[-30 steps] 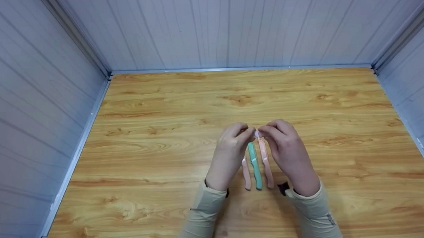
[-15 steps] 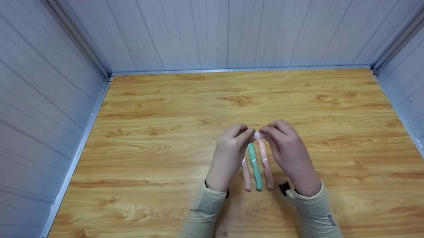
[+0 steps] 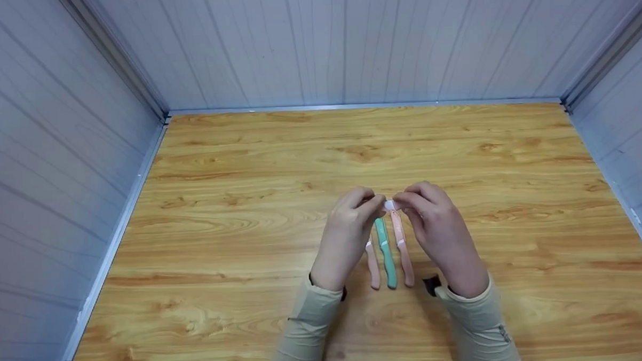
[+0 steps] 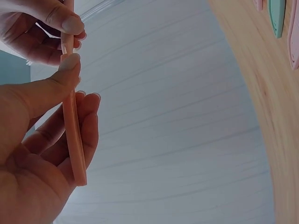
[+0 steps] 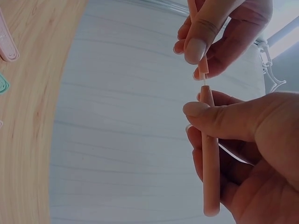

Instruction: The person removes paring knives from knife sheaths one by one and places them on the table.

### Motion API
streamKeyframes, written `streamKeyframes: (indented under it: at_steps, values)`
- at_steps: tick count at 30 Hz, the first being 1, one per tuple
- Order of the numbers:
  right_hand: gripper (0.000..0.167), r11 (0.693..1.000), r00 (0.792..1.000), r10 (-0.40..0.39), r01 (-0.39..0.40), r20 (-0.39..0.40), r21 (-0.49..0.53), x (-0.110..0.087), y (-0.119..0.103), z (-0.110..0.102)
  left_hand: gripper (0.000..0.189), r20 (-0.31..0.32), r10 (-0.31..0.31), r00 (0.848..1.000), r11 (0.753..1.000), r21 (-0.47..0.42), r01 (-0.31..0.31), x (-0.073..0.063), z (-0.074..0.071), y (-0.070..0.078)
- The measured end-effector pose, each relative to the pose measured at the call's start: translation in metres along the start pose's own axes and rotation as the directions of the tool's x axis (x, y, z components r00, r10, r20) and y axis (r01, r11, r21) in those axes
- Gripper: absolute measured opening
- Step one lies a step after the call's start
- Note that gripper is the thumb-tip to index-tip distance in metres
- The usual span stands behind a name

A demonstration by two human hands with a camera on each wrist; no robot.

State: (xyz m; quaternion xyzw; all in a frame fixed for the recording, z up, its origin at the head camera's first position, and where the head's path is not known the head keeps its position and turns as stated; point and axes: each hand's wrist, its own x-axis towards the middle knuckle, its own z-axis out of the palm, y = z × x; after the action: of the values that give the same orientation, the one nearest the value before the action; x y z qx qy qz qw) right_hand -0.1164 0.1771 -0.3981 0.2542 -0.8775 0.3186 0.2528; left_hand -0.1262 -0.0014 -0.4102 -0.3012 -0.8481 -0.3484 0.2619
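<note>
Above the table, my two hands hold a small knife with a pink-orange handle and sheath. My left hand point(image 3: 346, 227) pinches the sheath point(image 4: 73, 135) between thumb and fingers. The handle point(image 5: 211, 168) lies along the fingers of my right hand point(image 3: 437, 224), with the thumb pressing on it. A short stretch of white blade point(image 3: 389, 205) shows between handle and sheath; the rest of the blade is hidden inside. Below the hands, a pink knife point(image 3: 374, 269), a green knife point(image 3: 389, 263) and another pink knife point(image 3: 405, 260) lie side by side, partly covered by the left hand.
The wood-grain table point(image 3: 238, 258) is bordered by a pale panel wall point(image 3: 316, 47) at the back, with similar walls at left point(image 3: 48, 158) and right point(image 3: 623, 127). The three knives lie between the forearms.
My hands have moved very slightly apart, and the white strip of blade between the fingertips shows a little wider. The three knives on the table stay where they were.
</note>
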Motion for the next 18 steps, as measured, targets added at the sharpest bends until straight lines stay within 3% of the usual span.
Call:
streamKeyframes:
  at_steps: [18]
  values:
    - [0.012, 0.999, 0.999, -0.032, 0.032, 0.001, -0.021, -0.0004, 0.0011, -0.0014, 0.014, 0.022, 0.004, 1.0, 1.0, 0.009, -0.004, -0.0011, 0.0, -0.0023]
